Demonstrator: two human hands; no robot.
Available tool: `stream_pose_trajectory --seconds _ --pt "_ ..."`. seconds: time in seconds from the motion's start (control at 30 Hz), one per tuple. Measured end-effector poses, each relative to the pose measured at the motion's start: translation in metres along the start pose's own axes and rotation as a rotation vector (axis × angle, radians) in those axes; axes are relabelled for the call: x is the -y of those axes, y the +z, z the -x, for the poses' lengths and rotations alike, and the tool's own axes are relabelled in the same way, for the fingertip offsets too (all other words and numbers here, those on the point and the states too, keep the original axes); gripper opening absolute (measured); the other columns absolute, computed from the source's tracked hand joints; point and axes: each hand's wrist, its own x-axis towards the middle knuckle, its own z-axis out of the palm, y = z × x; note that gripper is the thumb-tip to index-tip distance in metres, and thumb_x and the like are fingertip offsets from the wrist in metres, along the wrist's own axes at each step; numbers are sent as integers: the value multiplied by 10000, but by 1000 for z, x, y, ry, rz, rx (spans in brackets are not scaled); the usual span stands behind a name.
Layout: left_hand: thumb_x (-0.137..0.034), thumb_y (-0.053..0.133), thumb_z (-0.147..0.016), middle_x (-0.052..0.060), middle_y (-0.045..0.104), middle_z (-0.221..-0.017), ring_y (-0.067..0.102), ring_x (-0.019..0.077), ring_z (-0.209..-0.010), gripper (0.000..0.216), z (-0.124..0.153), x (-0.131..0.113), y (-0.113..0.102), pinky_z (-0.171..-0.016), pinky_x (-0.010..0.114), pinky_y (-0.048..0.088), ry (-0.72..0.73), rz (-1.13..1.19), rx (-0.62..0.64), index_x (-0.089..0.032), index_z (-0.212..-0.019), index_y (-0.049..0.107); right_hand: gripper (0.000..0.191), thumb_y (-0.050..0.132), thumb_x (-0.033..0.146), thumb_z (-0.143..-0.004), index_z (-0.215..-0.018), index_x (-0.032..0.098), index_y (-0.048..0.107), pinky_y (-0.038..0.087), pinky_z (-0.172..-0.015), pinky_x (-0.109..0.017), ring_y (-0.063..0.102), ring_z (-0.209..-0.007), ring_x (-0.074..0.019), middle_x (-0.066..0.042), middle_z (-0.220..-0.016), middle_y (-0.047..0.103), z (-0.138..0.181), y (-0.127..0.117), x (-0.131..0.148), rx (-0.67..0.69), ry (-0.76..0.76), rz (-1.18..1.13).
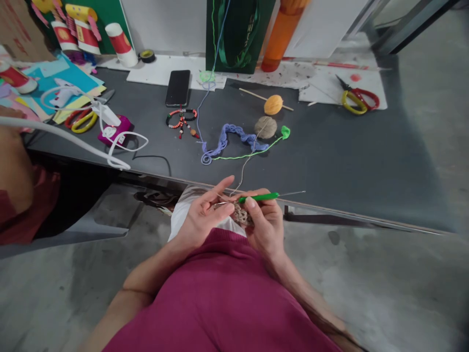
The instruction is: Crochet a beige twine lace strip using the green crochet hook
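My right hand [266,220] is closed around a crochet hook [261,197] with a green handle and thin metal ends. Between both hands hangs a small beige crochet piece [242,215]. My left hand [207,212] pinches its left side, thumb on top and index finger raised with yarn near it. A beige strand runs from the work up to a beige yarn ball [266,127] on the table. Beyond my hands lies a wavy blue-purple crochet strip [230,129], with a light green yarn strand [238,157] along it. My fingers hide part of the piece.
The grey table [348,161] holds a yellow yarn ball [273,104], a phone [178,88], a beaded bracelet [181,117] and scissors [357,98]. A dark green bag [234,36] and orange bottle [284,36] stand behind. White cables [66,128] and a co-worker's arm [14,161] are left.
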Motion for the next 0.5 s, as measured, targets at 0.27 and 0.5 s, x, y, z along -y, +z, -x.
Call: stream_pose_trajectory --seconds 0.27,0.5 --pt "-416 664 -994 -5 713 -816 557 142 -682 465 -9 0 4 -697 282 510 429 -421 -135 -292 -1441 682 378 711 618 -931 -1000 249 666 400 -385 -217 488 -446 -84 57 -679 638 -16 3 14 140 0 122" --pt "-469 655 -1003 -1 668 -758 517 157 -656 421 -31 5 0 -661 309 481 599 -498 -359 -296 -1381 719 479 796 655 -839 -731 226 612 382 -458 -233 379 -484 -72 78 -598 507 -47 -7 33 338 52 229"
